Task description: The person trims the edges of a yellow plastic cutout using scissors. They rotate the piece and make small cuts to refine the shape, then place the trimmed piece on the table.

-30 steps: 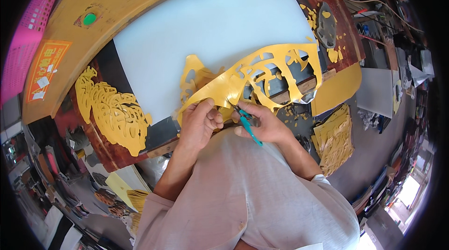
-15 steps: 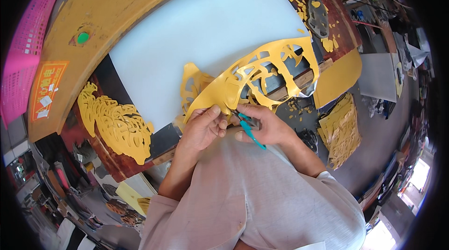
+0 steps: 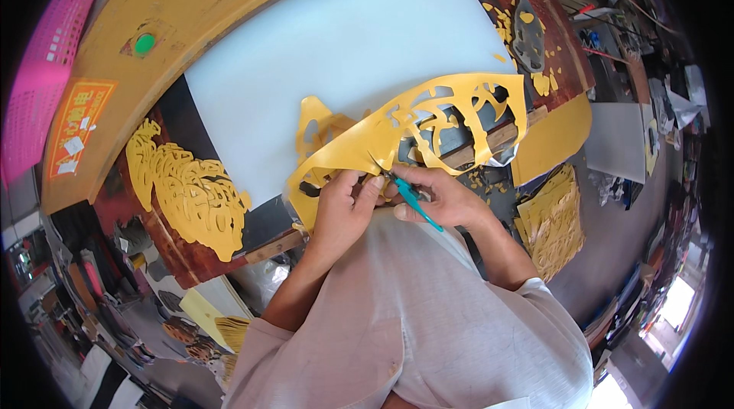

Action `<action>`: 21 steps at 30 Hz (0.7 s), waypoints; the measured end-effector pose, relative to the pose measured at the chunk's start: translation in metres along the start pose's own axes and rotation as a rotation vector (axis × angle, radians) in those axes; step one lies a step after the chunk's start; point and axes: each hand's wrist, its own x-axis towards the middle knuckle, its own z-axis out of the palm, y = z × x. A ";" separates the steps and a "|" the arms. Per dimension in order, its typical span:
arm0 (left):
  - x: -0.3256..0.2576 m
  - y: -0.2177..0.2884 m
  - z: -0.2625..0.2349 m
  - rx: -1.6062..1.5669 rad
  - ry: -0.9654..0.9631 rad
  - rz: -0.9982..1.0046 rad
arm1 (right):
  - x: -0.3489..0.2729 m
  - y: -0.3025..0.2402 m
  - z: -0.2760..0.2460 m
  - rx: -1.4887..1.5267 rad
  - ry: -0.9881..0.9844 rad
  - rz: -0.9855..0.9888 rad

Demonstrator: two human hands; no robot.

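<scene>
A yellow sheet (image 3: 345, 153) with many cut-out openings spans the near edge of the white board, its far part rising in an arc to the right. My left hand (image 3: 344, 206) is closed on the sheet's near edge, thumb pinching it. Close beside it, my right hand (image 3: 447, 196) is closed around small teal-handled scissors (image 3: 417, 206). Their narrow dark tip lies against the yellow sheet, just above my left fingertips. Whether the blades are apart cannot be made out. Part of the handles is hidden by my right fingers.
The white board (image 3: 336, 34) lies on a dark-red bench. Yellow cut pieces (image 3: 200, 206) are heaped at left; scraps lie around a dark oval plate (image 3: 527, 36) at far right. A stack of yellow cut sheets (image 3: 550, 214) stands right, a pink basket (image 3: 50, 57) far left.
My left hand has moved in closer to my right, and the sheet has shifted in its grip. The scissors' tip now shows over the yellow sheet. The whole view has shifted slightly.
</scene>
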 end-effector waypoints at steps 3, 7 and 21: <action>-0.004 -0.001 -0.006 -0.074 -0.006 -0.129 | 0.005 -0.010 -0.010 -0.078 -0.072 0.044; -0.010 -0.007 -0.009 -0.163 -0.034 -0.132 | 0.026 -0.032 -0.037 -0.296 -0.287 0.106; -0.024 -0.015 -0.020 -0.331 -0.119 -0.190 | 0.064 -0.063 -0.042 -0.445 -0.463 0.281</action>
